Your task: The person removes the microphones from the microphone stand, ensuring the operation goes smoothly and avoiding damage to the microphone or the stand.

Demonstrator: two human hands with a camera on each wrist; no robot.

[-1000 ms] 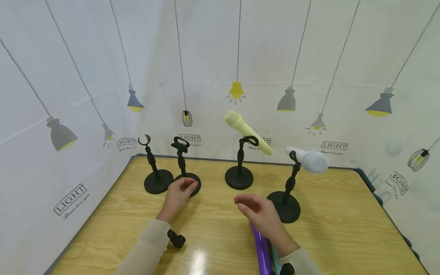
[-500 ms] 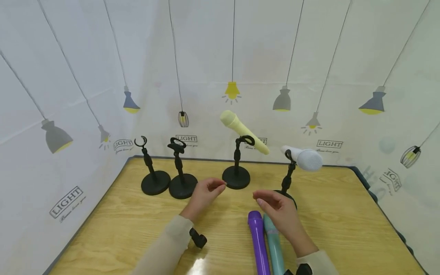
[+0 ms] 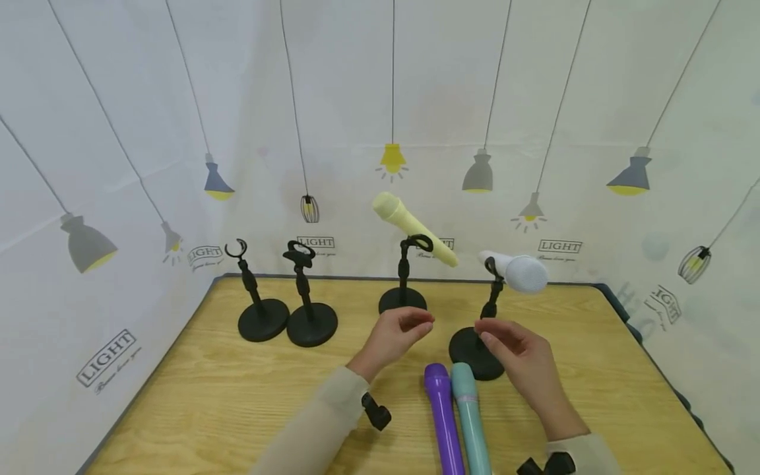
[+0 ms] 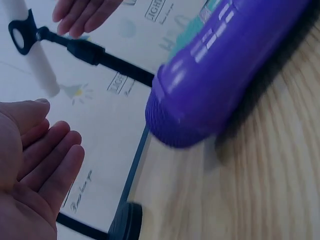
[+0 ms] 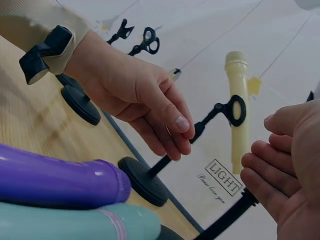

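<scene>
My left hand [image 3: 394, 340] hovers over the table in front of the stand that bears a yellow microphone [image 3: 415, 227], fingers loosely bent and holding nothing. To its right, my right hand [image 3: 522, 356] is raised with relaxed fingers, also holding nothing, overlapping the base of the stand with the white microphone [image 3: 522, 272]. Below and between both hands lie a purple microphone [image 3: 443, 419] and a teal microphone [image 3: 472, 419], side by side on the wood. The left wrist view shows the purple microphone close up, beside the left fingers [image 4: 55, 160].
Two black microphone stands without microphones, one with an open clip [image 3: 255, 290] and one with a ring clip [image 3: 305, 290], stand at the back left of the table [image 3: 237, 396]. A white curtain [image 3: 332, 86] printed with lamps encloses the back and sides.
My left hand has moved right, from the ring-clip stand to before the yellow microphone's stand. My right hand has also shifted right, uncovering the purple and teal microphones.
</scene>
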